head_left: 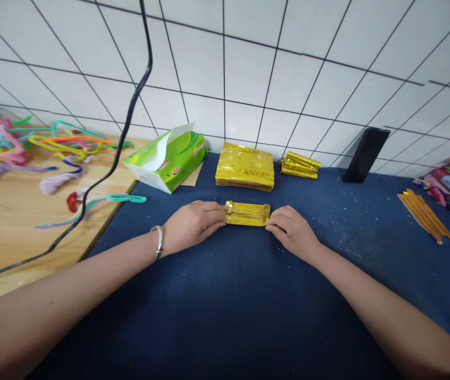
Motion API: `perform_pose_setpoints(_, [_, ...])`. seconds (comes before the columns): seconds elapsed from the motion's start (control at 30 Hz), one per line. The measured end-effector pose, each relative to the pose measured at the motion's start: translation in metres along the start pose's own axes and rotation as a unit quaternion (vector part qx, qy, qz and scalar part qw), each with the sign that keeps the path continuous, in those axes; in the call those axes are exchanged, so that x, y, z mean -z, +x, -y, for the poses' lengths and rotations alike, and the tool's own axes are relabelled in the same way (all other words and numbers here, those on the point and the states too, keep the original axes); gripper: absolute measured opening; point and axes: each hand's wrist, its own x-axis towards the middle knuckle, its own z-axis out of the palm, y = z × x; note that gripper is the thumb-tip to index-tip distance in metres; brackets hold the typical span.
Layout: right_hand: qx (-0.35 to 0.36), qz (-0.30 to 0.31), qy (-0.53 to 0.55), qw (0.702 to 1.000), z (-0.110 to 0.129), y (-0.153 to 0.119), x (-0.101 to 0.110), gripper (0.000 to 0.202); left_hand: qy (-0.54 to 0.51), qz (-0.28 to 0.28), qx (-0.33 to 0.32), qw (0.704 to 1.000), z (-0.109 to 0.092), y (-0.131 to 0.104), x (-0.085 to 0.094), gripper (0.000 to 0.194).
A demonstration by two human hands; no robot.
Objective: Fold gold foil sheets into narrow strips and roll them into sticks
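Observation:
A strip of gold foil paper [247,214], folded along its length with its corners turned in, lies on the dark blue table top. My left hand [198,224], with a silver bangle at the wrist, has its fingers closed on the strip's left end. At the right end, my right hand [293,232] pinches the corner between thumb and fingers. Just behind the strip sits a stack of flat gold foil sheets [244,164]. Several folded gold strips [299,164] lie in a small pile to the right of that stack.
Left of the stack stands a green tissue packet [177,161]. A black phone [366,154] leans on the tiled wall. Orange-gold strips [426,215] lie far right. Colourful pipe cleaners [66,145] cover the wooden table [19,211] at left, and a black cable [130,113] crosses the view.

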Motion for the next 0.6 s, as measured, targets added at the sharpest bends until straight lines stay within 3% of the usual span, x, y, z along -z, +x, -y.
perform_pose_setpoints(0.27, [-0.101, -0.031, 0.023, 0.994, 0.014, 0.008, -0.002, 0.013, -0.098, -0.044, 0.06, 0.992, -0.006, 0.009, -0.003, 0.014])
perform_pose_setpoints(0.6, [-0.153, -0.007, -0.031, 0.988, 0.011, 0.014, -0.009, 0.009, -0.072, -0.065, 0.126, 0.987, -0.01, 0.02, -0.009, 0.01])
